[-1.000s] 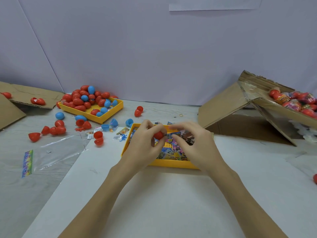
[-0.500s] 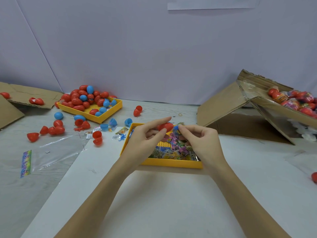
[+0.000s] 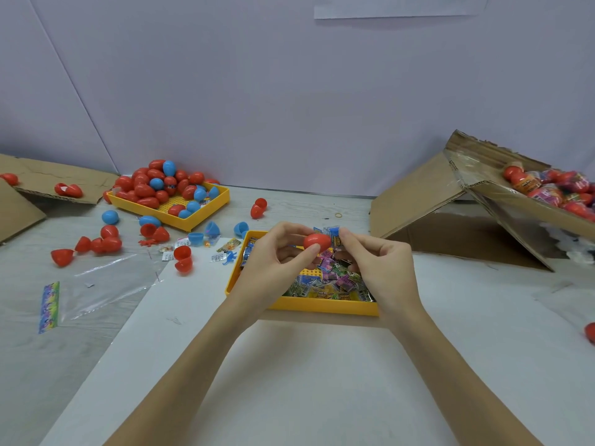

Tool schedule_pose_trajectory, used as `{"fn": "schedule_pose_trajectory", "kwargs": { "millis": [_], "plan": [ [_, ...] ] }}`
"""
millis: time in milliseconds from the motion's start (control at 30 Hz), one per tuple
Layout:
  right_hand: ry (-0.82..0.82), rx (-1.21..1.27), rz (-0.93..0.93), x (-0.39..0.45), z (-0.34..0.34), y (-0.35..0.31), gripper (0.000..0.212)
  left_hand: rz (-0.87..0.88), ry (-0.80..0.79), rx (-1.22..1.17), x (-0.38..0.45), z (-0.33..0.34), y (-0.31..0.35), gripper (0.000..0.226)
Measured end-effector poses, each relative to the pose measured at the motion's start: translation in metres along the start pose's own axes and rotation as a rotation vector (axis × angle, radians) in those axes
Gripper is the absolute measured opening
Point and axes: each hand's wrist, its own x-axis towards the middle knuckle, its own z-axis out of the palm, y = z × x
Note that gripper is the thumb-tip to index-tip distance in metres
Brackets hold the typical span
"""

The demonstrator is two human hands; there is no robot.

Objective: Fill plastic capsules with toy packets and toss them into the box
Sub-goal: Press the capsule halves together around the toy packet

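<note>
My left hand [image 3: 277, 255] pinches a red capsule [image 3: 317, 241] between thumb and fingers, above the yellow tray [image 3: 318, 306] of toy packets [image 3: 331, 281]. My right hand [image 3: 378, 262] is right beside it and pinches a blue toy packet [image 3: 335, 237] at the capsule's right end. How far the packet is inside the capsule is hidden. The cardboard box [image 3: 528, 204] at the right holds several filled red capsules [image 3: 553, 188].
A second yellow tray [image 3: 206, 214] at the back left is heaped with red and blue capsules [image 3: 154, 185]. Loose capsule halves [image 3: 96, 244], a clear plastic bag [image 3: 93, 284] and flat cardboard [image 3: 38, 181] lie at the left. One red capsule [image 3: 590, 333] sits at the right edge.
Both hands have risen a little from the packet tray. The right hand picked up a blue packet and brought it to the red capsule held by the left hand.
</note>
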Motion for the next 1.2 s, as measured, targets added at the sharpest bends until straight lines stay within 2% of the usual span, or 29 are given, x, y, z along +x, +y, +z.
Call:
{"fn": "schedule_pose_trajectory", "kwargs": {
  "millis": [133,300,433,667,1200],
  "plan": [
    [-0.058,-0.024,-0.082,-0.0016,0.0016,0.0024,0.010,0.020,0.001,-0.005,0.0001,-0.0007,-0.0020,0.029],
    [-0.090,-0.003,-0.081,0.0001,0.0029,0.0030,0.013,0.066,0.013,-0.024,-0.0006,-0.0019,-0.0029,0.044],
    [-0.095,0.043,-0.050,-0.0004,0.0034,0.0035,0.010,0.122,0.008,-0.014,-0.0008,-0.0025,-0.0037,0.034],
    [-0.107,0.101,0.004,-0.0008,0.0026,0.0036,0.018,0.157,0.032,-0.035,-0.0015,-0.0002,-0.0020,0.025],
    [-0.120,0.105,-0.029,-0.0033,0.0059,0.0039,0.012,0.176,0.016,0.000,-0.0009,-0.0037,-0.0017,0.036]
  ]
}}
